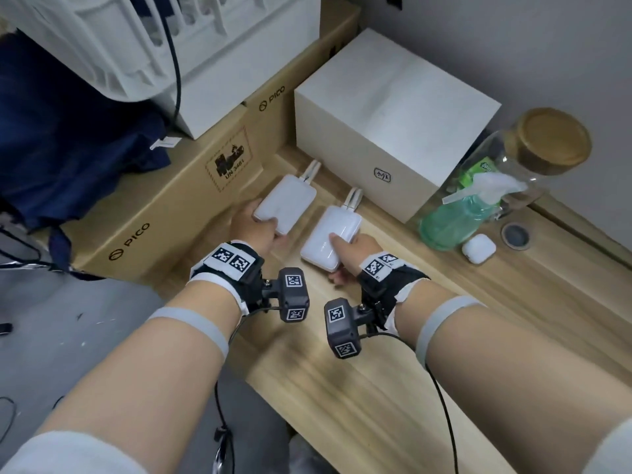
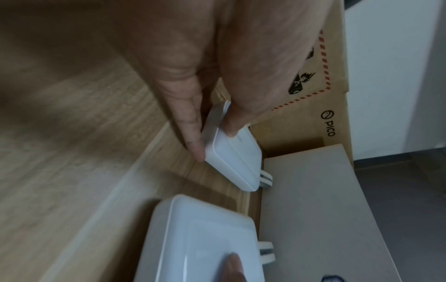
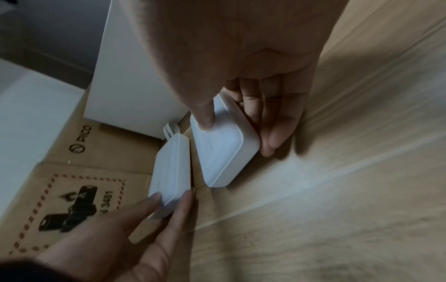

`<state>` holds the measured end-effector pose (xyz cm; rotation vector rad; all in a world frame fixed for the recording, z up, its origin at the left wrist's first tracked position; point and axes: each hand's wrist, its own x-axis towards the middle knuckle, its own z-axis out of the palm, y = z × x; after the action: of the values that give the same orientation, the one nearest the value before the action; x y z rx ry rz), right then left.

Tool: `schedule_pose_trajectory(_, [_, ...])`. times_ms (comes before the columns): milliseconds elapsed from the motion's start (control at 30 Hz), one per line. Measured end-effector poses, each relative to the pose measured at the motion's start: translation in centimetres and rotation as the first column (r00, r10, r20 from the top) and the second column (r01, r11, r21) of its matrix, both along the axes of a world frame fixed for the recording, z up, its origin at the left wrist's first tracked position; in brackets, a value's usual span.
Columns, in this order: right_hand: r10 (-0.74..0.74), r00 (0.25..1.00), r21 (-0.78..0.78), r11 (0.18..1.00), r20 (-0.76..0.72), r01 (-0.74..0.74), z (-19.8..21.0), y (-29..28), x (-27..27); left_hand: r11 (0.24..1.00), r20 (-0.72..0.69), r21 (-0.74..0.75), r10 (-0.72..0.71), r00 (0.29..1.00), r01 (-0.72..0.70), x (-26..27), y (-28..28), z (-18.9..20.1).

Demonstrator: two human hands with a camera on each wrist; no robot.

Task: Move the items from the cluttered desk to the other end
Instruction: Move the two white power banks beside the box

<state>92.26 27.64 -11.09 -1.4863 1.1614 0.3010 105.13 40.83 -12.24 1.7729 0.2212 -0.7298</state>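
Two white power banks lie side by side on the wooden desk point(image 1: 376, 388) at the centre of the head view, each with a short white cable loop at its far end. The left hand point(image 1: 251, 227) grips the left power bank point(image 1: 285, 203) at its near end, thumb on one long edge and fingers on the other (the left wrist view shows this pinch across the casing). The right hand point(image 1: 352, 254) is clamped on the right power bank point(image 1: 333, 234), thumb pressed on the top face and fingers curled round the right-hand edge. The two units are just beside each other, close but apart. Both lie in the pocket between the brown PICO cardboard box point(image 1: 164, 206) at the left of the frame and the white box point(image 1: 386, 121) at upper centre. At the right of the frame, a green spray bottle point(image 1: 455, 217) stands near a glass jar with a wooden lid point(image 1: 550, 138), and a white earbud case point(image 1: 478, 248) rests on the desk just below them. Dark blue cloth point(image 1: 68, 138) drapes at upper left.
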Motion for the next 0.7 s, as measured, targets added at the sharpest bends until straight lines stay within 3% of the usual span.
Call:
schedule_pose_trajectory(267, [-0.005, 0.996, -0.018, 1.000, 0.089, 0.006, -0.2, 1.0, 3.4, 0.999, -0.004, 0.012, 0.041, 0.999, -0.041, 1.4, 0.5, -0.2])
schedule_pose_trajectory(367, [-0.043, 0.988, 0.065, 0.997, 0.148, 0.034, 0.2, 1.5, 3.9, 0.996, 0.057, 0.093, 0.011, 0.998, -0.016, 3.5, 1.6, -4.2])
schedule_pose_trajectory(500, [-0.025, 0.974, 0.118, 0.993, 0.227, -0.002, 1.1, 1.9, 4.2, 0.999, -0.020, 0.033, -0.004, 1.000, 0.005, 1.7, 1.2, 0.9])
schedule_pose_trajectory(633, [0.039, 0.964, 0.090, 0.994, 0.262, -0.065, 1.6, 2.4, 4.7, 0.995, -0.054, -0.060, 0.078, 0.996, -0.081, 1.1, 1.2, 1.9])
schedule_pose_trajectory(700, [-0.013, 0.962, 0.112, 0.994, 0.273, -0.019, 1.5, 2.3, 4.6, 0.986, -0.089, -0.115, 0.112, 0.990, -0.122, 0.8, 1.3, 1.9])
